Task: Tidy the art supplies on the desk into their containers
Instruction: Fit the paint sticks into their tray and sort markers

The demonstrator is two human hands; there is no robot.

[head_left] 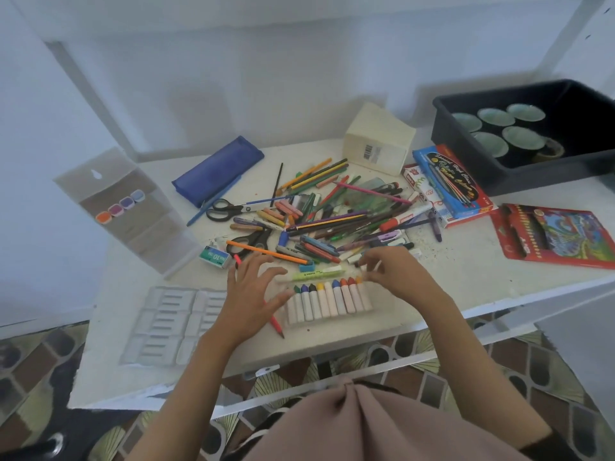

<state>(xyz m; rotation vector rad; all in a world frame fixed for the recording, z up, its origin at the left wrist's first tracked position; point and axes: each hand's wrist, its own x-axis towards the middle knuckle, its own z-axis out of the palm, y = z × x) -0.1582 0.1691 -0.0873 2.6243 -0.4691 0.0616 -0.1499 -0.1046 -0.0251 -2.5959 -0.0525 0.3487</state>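
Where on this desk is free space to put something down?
Front right is bare desk, between the crayon row and the red coloured-pencil pack. A smaller patch lies at the back, between the blue pouch and the cream box. The middle is crowded with the heap of pencils and pens.

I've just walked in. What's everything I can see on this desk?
crayons: one row, about ten, pale wraps, coloured tips, front edge
pens and pencils: loose heap, mixed colours, centre
scissors: two, black handles, left of heap
pencil case: one, blue, back left
clear tray: one, front left
cream box: one, behind heap
black bin: one, back right
red packet: one, far right
left hand: fingers spread at row's left end
right hand: fingers curled at row's right end, hold unclear
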